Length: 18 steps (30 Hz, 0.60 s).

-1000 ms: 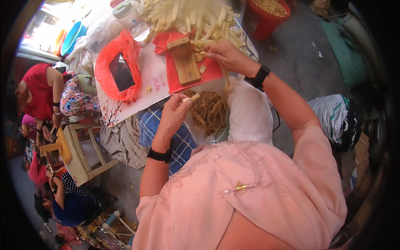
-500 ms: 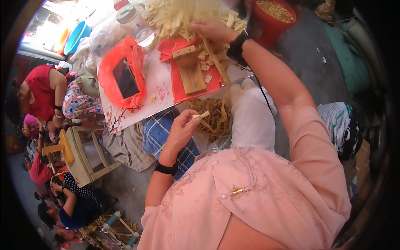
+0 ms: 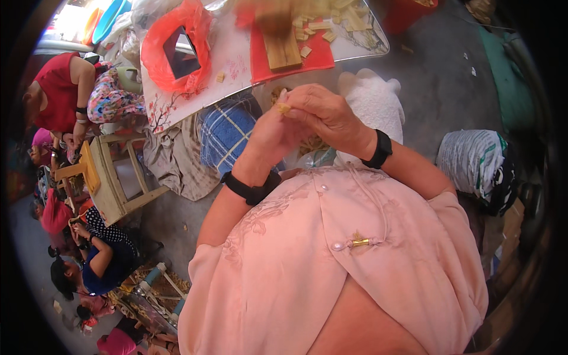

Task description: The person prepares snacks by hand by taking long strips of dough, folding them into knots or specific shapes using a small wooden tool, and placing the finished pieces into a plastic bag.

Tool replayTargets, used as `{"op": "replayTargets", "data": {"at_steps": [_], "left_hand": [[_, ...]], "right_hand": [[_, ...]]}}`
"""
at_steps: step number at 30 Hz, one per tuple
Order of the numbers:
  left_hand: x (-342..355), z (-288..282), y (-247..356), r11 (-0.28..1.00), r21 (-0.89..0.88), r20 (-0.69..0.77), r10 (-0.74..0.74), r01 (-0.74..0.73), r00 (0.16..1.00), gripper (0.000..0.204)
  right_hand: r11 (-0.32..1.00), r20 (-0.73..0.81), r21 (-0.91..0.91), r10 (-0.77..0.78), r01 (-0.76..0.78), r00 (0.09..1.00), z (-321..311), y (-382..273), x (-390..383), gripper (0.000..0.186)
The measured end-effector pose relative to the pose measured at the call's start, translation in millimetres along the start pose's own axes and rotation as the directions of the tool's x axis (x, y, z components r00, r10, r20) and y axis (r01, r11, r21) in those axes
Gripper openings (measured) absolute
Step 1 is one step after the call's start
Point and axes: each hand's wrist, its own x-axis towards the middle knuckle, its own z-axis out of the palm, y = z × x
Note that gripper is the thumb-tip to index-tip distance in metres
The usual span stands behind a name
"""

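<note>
Close together just off the table's near edge, my left hand (image 3: 269, 133) and my right hand (image 3: 334, 115) meet at the fingertips. Both are closed around a small pale-yellow folded piece (image 3: 284, 108), mostly covered by the fingers. Beneath them a bundle of brownish strips (image 3: 312, 144) shows in part. Ahead on the table stands a wooden block tool (image 3: 283, 52), its upper part blurred, on a red cloth (image 3: 322, 58). Several small pale-yellow pieces (image 3: 319, 25) lie scattered on and beside that cloth.
At the table's (image 3: 228, 86) left, a red plastic bag (image 3: 155, 50) surrounds a dark phone (image 3: 182, 54). Blue plaid cloth (image 3: 223, 133) and white fabric (image 3: 374, 102) flank my hands. A wooden stool frame (image 3: 121, 177) stands left, near other people. A red bucket (image 3: 408, 15) is far right.
My right hand has come back from the pale strip pile at the far side and joined my left hand at the small piece. My left hand is slightly higher. The view has shifted.
</note>
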Motion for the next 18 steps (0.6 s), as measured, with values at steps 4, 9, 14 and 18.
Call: {"op": "replayTargets", "data": {"at_steps": [4,9,14,18], "left_hand": [[-0.4,-15.6,0.2,0.997,0.032,-0.152,0.078,-0.074,0.985,0.020],[5.0,-41.0,-1.8,0.995,0.050,0.102,0.075,-0.081,0.992,0.019],[-8.4,-6.6,-5.6,0.285,0.901,0.121,0.561,-0.328,0.819,0.019],[-12.7,2.0,7.9,-0.124,0.902,0.305,0.861,-0.413,0.407,0.019]], "right_hand": [[0.922,0.103,0.246,0.283,-0.300,0.954,3.8,-11.1,-9.7,0.014],[0.870,0.151,0.323,0.340,-0.372,0.928,5.4,-19.3,5.5,0.016],[0.988,0.007,0.031,0.148,-0.148,0.989,8.4,-2.9,12.7,0.017],[0.409,0.313,0.663,0.609,-0.627,0.729,4.1,-4.0,19.2,0.016]]}}
